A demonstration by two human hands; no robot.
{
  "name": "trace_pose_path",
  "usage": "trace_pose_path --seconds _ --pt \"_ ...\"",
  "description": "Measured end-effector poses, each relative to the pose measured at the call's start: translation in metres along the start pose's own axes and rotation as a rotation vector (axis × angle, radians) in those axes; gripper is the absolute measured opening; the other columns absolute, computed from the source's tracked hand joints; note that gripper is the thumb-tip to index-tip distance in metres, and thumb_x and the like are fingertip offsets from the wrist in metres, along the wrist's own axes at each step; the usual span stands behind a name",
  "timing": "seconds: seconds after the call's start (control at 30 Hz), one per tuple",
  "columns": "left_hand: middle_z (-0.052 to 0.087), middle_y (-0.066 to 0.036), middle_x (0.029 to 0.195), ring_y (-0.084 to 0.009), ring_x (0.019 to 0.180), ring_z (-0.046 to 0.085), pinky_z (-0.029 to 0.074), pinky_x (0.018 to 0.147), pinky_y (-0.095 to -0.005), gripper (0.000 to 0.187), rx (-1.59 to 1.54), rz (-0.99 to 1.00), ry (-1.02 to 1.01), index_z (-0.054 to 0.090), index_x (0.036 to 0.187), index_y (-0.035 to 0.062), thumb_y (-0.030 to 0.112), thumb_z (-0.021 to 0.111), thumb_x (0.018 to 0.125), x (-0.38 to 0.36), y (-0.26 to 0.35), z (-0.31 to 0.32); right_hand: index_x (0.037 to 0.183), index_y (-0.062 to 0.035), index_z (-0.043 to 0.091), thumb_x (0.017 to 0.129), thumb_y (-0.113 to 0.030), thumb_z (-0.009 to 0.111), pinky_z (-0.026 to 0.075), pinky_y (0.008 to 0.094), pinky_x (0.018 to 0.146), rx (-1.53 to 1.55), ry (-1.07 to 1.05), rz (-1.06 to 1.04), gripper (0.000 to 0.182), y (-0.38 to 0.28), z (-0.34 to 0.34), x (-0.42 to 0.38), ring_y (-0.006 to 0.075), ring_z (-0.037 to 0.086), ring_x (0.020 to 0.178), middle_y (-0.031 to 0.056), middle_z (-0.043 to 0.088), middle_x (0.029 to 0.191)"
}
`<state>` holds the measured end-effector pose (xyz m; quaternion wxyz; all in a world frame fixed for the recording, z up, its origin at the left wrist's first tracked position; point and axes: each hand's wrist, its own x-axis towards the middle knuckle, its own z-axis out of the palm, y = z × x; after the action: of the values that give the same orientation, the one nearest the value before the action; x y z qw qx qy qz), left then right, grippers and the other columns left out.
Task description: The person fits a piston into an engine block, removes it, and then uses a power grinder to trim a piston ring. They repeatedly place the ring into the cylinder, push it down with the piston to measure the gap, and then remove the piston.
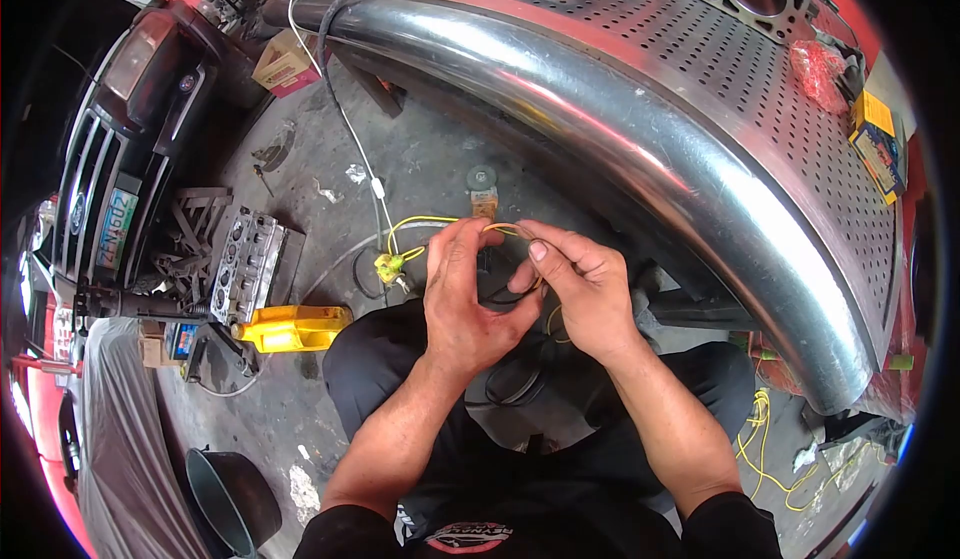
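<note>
In front of my knees a thin yellow wire point(425, 221) arches between my hands. My left hand point(462, 294) is closed on it, the fingers curled and the thumb stretched toward the right. My right hand point(590, 284) pinches the wire between thumb and forefinger; its end is hidden by the fingers. Left of my left hand, a yellow plug-like connector point(390, 267) hangs close to a white cord point(362, 149). On the floor just beyond my fingers lies what looks like an angle grinder point(483, 199) with a round disc. Dark cable loops point(515, 384) show below my hands.
A perforated metal bench point(690, 49) with a thick rounded steel edge point(600, 124) curves along the right. An engine cylinder head point(245, 264) and a yellow jug point(298, 329) stand left. Further out are a car front point(125, 169) and a black bucket point(235, 504). Yellow cord point(760, 439) lies right.
</note>
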<state>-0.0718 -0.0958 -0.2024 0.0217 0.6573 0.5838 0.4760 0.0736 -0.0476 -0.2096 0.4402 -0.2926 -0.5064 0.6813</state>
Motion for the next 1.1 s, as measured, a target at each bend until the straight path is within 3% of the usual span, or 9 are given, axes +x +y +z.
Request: trace_pose_path --seconds 0.57,0.67,0.83,1.1 --pt "0.066 -0.012 0.1 -0.0314 0.098 0.064 0.052 0.086 -0.041 0.074 0.075 0.063 -0.007 0.052 0.132 -0.0002 0.006 0.082 0.065 0.0013 -0.0042 -0.0042 0.128 -0.0016 0.069 0.104 -0.015 0.06 0.051 0.0253 0.068 -0.012 0.016 0.028 0.028 0.0071 0.0017 0.0037 0.0107 0.066 0.077 0.0046 0.071 0.084" --pt "0.063 -0.014 0.102 -0.0373 0.107 0.06 0.052 0.089 -0.0455 0.074 0.036 0.026 -0.025 0.053 0.13 -0.0018 0.006 0.083 0.063 -0.0013 -0.0044 -0.0036 0.127 -0.0016 0.069 0.104 -0.015 0.06 0.051 0.0252 0.068 -0.006 0.016 0.043 0.028 0.0056 0.0018 0.0035 0.0107 0.066 0.077 0.0044 0.071 0.084" --pt "0.063 -0.013 0.103 -0.0367 0.107 0.06 0.051 0.088 -0.0454 0.073 0.039 0.016 -0.031 0.053 0.13 -0.0009 0.008 0.083 0.063 -0.0028 -0.0045 -0.0029 0.128 0.0041 0.066 0.104 -0.012 0.059 0.055 0.0275 0.068 -0.008 0.014 0.055 0.029 0.0033 0.0017 0.0027 0.0139 0.067 0.076 0.0085 0.07 0.086" --pt "0.064 -0.014 0.106 -0.0387 0.11 0.059 0.05 0.094 -0.0471 0.073 0.055 0.01 -0.021 0.053 0.131 0.0017 0.013 0.084 0.066 -0.0038 -0.0041 -0.0043 0.125 0.0037 0.067 0.104 -0.013 0.06 0.056 0.0287 0.069 0.015 0.047 0.017 0.028 0.0013 0.0063 0.0018 0.0153 0.068 0.077 0.0092 0.073 0.092"
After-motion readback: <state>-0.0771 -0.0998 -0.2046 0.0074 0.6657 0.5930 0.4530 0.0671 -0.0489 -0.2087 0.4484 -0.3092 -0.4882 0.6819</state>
